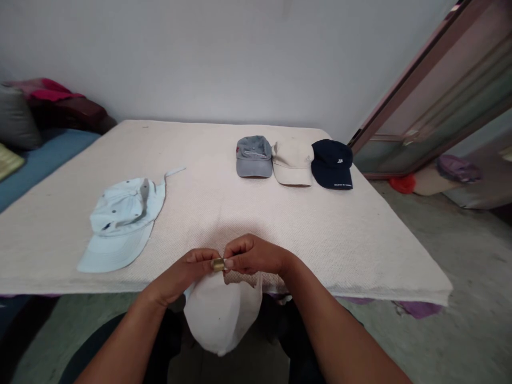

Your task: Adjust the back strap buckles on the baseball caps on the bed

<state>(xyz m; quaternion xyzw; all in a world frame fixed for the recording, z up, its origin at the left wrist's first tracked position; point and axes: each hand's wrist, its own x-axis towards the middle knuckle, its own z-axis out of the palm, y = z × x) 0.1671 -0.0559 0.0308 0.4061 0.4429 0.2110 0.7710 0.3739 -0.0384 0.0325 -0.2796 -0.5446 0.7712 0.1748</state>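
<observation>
A white baseball cap (218,314) hangs between my hands at the front edge of the covered table, its crown lowest and its back opening upward. The fingers of my left hand (196,266) pinch a brass-coloured buckle (218,264) on the cap's back strap. Right beside the buckle, my right hand (254,255) is closed with thumb and forefinger on the strap. The strap's end is mostly hidden by the fingers. To the left lies a light blue cap (124,218) with its strap undone and trailing away.
A grey cap (254,156), a beige cap (293,160) and a navy cap (332,162) sit in a row toward the back of the white-covered table (208,192). A wall (224,64) stands behind. Cushions (16,117) are at far left, a sliding door (424,90) at right.
</observation>
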